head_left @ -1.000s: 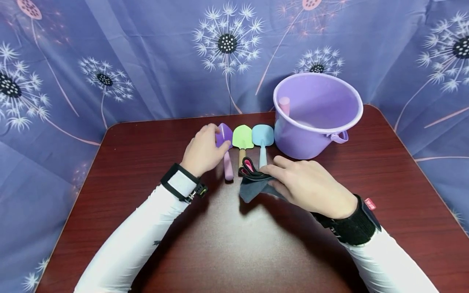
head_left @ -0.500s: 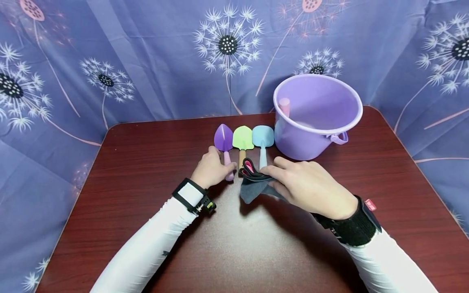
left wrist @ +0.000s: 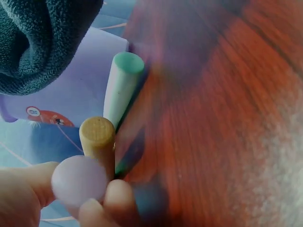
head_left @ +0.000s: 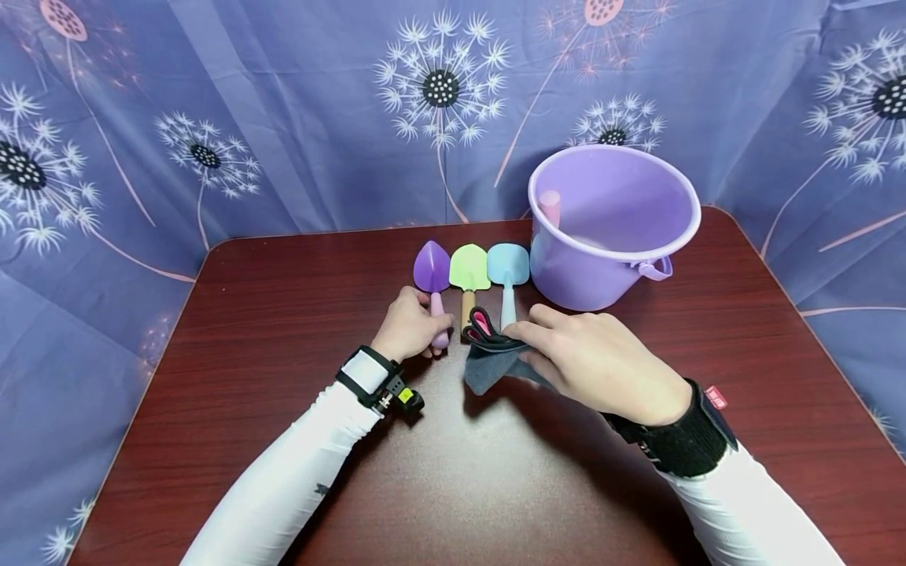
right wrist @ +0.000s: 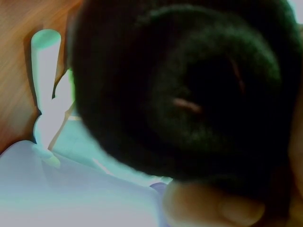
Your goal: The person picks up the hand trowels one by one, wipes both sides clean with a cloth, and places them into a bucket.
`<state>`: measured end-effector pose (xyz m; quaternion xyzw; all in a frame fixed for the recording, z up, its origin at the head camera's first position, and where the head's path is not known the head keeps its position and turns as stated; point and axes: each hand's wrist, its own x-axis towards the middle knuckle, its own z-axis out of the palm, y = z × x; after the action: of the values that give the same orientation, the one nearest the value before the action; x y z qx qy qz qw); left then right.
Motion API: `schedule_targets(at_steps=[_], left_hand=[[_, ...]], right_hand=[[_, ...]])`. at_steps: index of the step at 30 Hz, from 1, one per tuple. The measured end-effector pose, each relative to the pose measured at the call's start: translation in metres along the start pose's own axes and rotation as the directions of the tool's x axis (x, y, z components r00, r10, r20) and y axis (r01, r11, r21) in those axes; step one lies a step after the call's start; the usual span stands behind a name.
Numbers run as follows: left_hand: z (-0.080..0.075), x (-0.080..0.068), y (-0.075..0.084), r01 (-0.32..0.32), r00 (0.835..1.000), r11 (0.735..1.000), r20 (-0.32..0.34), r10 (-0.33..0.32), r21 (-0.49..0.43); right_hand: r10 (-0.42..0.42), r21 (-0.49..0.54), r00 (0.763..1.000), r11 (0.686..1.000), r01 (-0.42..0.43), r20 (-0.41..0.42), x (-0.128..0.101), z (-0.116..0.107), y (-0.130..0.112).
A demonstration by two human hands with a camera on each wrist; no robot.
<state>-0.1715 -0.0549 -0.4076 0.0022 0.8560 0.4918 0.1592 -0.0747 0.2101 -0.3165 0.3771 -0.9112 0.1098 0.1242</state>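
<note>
Three small trowels lie side by side on the dark red table (head_left: pixel 283 314): purple (head_left: pixel 431 266), green (head_left: pixel 469 267) and blue (head_left: pixel 507 264). My left hand (head_left: pixel 425 324) grips the purple trowel's handle; the left wrist view shows fingers (left wrist: pixel 118 198) pinching the handle's round end (left wrist: pixel 78 180), beside the wooden handle end (left wrist: pixel 97 137) and the pale blue handle (left wrist: pixel 124 85). My right hand (head_left: pixel 527 339) holds a dark grey cloth (head_left: pixel 488 363) with pink inside, just in front of the trowel handles. The cloth (right wrist: pixel 189 94) fills the right wrist view, with my thumb (right wrist: pixel 218 208) under it.
A purple bucket (head_left: pixel 610 250) stands at the back right, close to the blue trowel, with a pink object (head_left: pixel 549 206) inside it. A blue flowered curtain (head_left: pixel 283 118) hangs behind and beside the table. Bare tabletop lies in front of my arms and to the left.
My left hand has drawn back from the purple trowel's blade to its handle and closed round it. My right hand and the cloth have stayed put.
</note>
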Motion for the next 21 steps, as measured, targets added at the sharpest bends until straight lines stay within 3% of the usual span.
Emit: schedule_targets(at_steps=[9,21], left_hand=[[-0.004,0.000,-0.004,-0.020,0.999,0.999,-0.038,0.021,0.033],[-0.017,0.000,-0.004,-0.031,0.994,1.000,-0.104,0.030,-0.006]], right_hand=[[0.003,0.003,1.000,1.000,-0.003,0.011,0.000,0.000,-0.001],[-0.010,-0.006,1.000,1.000,0.010,-0.010,0.001,0.002,0.000]])
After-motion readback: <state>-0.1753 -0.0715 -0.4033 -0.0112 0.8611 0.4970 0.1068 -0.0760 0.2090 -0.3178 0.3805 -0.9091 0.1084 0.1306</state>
